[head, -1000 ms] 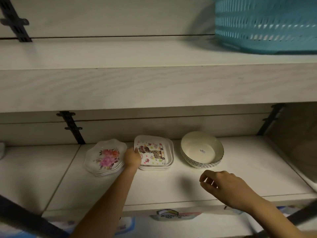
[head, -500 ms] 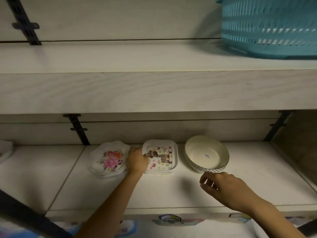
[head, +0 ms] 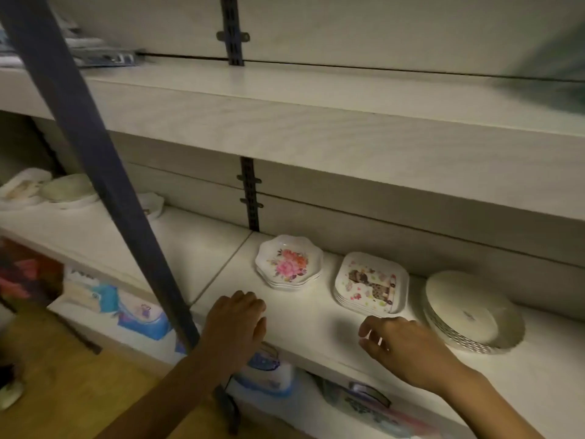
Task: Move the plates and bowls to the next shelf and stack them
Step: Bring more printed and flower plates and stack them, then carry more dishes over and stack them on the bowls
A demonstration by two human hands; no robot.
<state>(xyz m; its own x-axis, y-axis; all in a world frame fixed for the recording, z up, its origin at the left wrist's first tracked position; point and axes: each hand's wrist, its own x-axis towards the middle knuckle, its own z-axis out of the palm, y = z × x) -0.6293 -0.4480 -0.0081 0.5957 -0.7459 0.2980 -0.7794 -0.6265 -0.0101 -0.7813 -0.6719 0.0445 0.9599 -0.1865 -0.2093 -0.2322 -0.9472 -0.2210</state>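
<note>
- a person's left hand [head: 234, 327] and right hand [head: 408, 346] hover over the front edge of a pale shelf [head: 316, 340], both empty, fingers loosely bent and a little apart.
- three piles stand in a row on the right-hand section of that shelf: flowered plates [head: 289, 264], then square picture plates [head: 372, 288], then round bowls [head: 471, 315] farthest right.
- the right hand is just in front of the square plates without touching them; the left hand is near the flowered pile, apart from it.
- more pale dishes [head: 68, 190] sit on the section to the left, partly hidden behind a dark slanted bar [head: 95, 160].
- the step in hand looks like a reach for the next pieces, probably those on the left.
- to do it well: go round the bar, lift each piece from under its rim with both hands, and set it down square on the pile of its own shape so no pile leans.
- count: three piles on the right; about four rims show in the flowered pile and about four in the square one. the bowls are too blurred to count.
- on the left at least three dishes or piles show, too blurred to tell which.
</note>
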